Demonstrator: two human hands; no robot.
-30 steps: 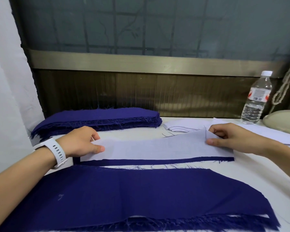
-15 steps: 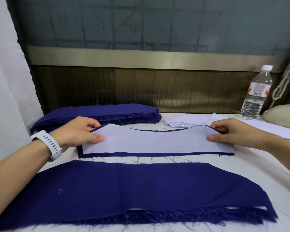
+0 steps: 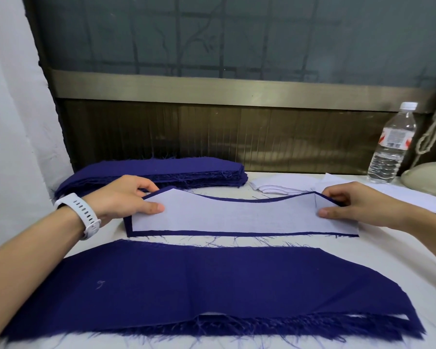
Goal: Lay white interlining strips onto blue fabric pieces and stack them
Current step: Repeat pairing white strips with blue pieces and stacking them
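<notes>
Nearest us, at 6 o'clock, a wide stack of blue fabric [image 3: 212,285] lies flat on the white counter [image 3: 400,263], its frayed edge toward us. Just beyond it, at the centre, the white interlining strip [image 3: 237,217] lies on a blue fabric piece [image 3: 128,225], which shows as a thin border around the strip.

Our left hand [image 3: 126,197], with a white watch [image 3: 86,215] at the wrist, pinches the strip's 9 o'clock end, thumb on top and fingers curled behind the edge. Our right hand [image 3: 358,205] pinches the 3 o'clock end the same way.

Farther off at 11 o'clock sits a thick pile of blue pieces [image 3: 161,170]. At 1 o'clock is a small heap of white strips [image 3: 275,188], with white sheets [image 3: 413,197] spreading toward 3 o'clock. At 2 o'clock a capped water bottle [image 3: 390,147] stands upright beside a beige rounded object [image 3: 431,180] and a hanging cord [image 3: 433,132].

Behind the counter run dark ribbed panelling [image 3: 212,137], a brass-coloured rail [image 3: 212,91] and frosted glass [image 3: 212,34]. A white wall [image 3: 10,122] fills 9 o'clock.
</notes>
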